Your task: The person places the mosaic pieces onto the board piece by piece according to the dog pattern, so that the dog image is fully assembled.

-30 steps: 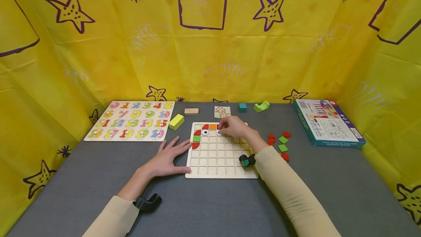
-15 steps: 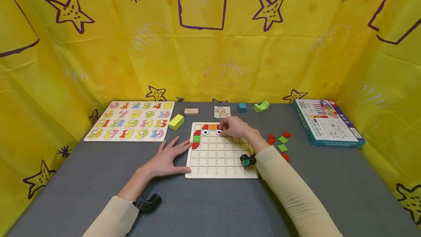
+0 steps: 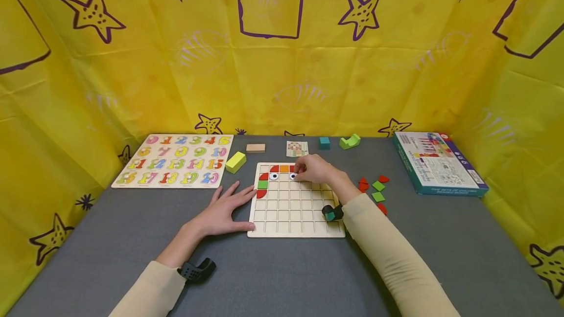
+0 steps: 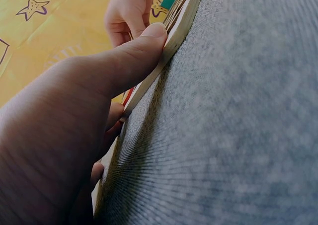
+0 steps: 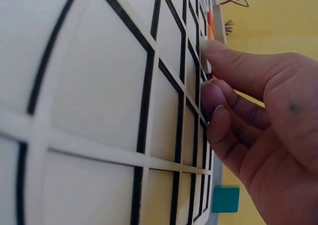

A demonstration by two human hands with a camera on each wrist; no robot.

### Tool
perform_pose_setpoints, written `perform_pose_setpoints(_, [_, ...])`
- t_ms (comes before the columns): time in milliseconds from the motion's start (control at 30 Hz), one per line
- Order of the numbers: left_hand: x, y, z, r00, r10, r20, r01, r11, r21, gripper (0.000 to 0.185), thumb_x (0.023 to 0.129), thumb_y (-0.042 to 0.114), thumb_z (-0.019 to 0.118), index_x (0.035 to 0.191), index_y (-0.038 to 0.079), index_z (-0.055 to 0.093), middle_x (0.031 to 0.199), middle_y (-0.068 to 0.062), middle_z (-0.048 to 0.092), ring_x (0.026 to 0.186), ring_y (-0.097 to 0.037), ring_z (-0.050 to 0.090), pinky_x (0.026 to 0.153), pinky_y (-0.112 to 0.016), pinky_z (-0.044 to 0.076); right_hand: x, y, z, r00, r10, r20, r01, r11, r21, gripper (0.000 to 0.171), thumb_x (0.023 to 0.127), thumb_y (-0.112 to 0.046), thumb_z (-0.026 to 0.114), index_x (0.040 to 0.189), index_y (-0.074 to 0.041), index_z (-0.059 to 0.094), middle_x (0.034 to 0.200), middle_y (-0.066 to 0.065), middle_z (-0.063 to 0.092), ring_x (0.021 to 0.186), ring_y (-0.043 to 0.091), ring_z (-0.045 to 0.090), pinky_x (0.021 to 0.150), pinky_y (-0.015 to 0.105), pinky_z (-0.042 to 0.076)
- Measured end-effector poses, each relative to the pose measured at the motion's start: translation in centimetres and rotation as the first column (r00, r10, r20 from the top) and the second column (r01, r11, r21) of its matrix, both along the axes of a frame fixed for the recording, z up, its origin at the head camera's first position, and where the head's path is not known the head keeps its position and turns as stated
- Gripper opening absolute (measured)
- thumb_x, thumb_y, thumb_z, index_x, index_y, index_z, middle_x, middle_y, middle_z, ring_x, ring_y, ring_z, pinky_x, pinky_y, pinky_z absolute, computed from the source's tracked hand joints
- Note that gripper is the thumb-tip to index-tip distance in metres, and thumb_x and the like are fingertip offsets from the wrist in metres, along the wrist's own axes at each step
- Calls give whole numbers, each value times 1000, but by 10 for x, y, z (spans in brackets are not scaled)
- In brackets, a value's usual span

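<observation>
Right now right hand [image 3: 314, 169] pinches an eye tile [image 3: 293, 176] in the grid board's [image 3: 291, 219] second row; left hand [image 3: 222, 213], fingers flat, steadies its left edge. Best press the tile flush, board held still.

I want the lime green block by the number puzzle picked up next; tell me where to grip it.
Grip the lime green block across its two long side faces, coming from above. It lies flat, apart from the grid board and the number puzzle, so both sides look free.
</observation>
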State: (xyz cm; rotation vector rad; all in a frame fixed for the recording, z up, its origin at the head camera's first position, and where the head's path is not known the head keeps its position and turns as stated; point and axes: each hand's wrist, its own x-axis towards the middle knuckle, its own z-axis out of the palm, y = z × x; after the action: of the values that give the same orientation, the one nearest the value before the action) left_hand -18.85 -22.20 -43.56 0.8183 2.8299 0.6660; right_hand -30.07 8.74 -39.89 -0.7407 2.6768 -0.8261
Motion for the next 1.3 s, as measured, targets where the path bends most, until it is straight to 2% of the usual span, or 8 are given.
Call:
perform_pose_setpoints(433, [1,0,1,1000,-4,-5,4,1000,11,96,82,70,69,158,20,38,162,0,32,151,-41,10,111,-70,-5,1,34,5,1000,-31,6,31,996,-82,18,93,-18,76,106,-7,69,90,4,63,79,21,56,70,33,49])
perform_pose_setpoints(1000, [0,-2,0,1000,-4,0,4,1000,11,96,82,71,68,158,21,38,163,1,32,152,-40,8,111,-70,-5,22,109,17,997,-76,-24,74,995,-67,26,95,-15,73,116,-1,68,100,7,66,89,24,61,84,42,52])
perform_pose_setpoints(1300, [0,-1,-2,1000,-9,-8,9,1000,14,96,82,71,68,158,21,38,163,1,32,152,-40,9,111,-70,-5,23,152,11,993,-121,-9,121,992,-26,25,95,-15,73,114,1,68,100,8,66,87,25,59,77,37,52])
